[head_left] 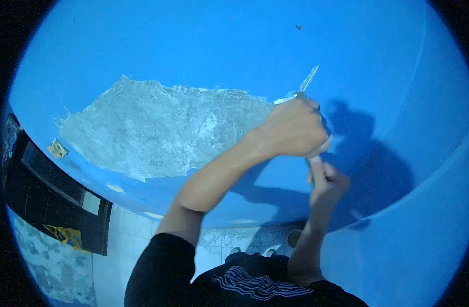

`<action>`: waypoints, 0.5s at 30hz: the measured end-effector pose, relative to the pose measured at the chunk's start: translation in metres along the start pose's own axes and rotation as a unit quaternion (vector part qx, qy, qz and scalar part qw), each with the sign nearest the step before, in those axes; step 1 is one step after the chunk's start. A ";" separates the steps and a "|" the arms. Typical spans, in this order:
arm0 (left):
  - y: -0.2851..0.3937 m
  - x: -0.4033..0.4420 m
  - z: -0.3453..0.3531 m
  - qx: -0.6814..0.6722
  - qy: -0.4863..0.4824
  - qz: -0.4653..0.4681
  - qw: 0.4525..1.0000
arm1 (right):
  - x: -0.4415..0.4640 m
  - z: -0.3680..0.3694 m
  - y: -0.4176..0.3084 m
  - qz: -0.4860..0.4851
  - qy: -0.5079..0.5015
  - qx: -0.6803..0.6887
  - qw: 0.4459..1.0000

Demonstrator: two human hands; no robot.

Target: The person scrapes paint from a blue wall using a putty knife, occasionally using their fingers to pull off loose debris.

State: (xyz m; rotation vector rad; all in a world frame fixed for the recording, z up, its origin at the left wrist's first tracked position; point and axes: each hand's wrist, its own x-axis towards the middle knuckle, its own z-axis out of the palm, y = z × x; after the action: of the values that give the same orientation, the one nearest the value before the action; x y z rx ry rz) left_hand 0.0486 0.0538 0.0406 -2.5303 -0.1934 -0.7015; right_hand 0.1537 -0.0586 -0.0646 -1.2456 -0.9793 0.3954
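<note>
My left hand (298, 128) is closed in a fist around a scraper (285, 100), whose pale flat edge shows above the knuckles against the blue wall (219, 46). Most of the tool is hidden by the fist. Just below, my right hand (327, 181) is closed, its thumb and fingers around the lower end of the handle. Left of my fist spreads a large bare grey patch (152, 123) with ragged, whitish edges. A narrow scraped strip (309, 78) slants up the paint above my left hand.
A small crumpled tan piece (57, 149) is at the wall's left side. Dark furniture (50, 189) stands at lower left, near a yellow bag (65, 236). White floor tiles (127, 233) lie below. A round object (294, 238) is by my right forearm.
</note>
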 end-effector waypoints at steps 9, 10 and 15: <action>0.014 0.003 0.002 -0.043 0.117 -0.060 0.990 | 0.011 -0.030 -0.018 -0.122 -0.115 -0.086 0.982; 0.017 -0.001 0.001 -0.044 0.118 -0.057 0.990 | 0.007 -0.030 -0.015 -0.116 -0.149 -0.092 0.978; 0.064 -0.041 0.001 -0.099 0.289 -0.101 0.947 | -0.013 -0.019 0.006 -0.058 -0.170 -0.039 0.983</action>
State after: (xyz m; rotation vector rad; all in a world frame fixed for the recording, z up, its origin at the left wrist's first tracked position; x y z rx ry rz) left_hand 0.0309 -0.0011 -0.0084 -2.3786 -0.1824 -1.5745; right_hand 0.1634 -0.0775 -0.0749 -1.2056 -1.3648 0.4922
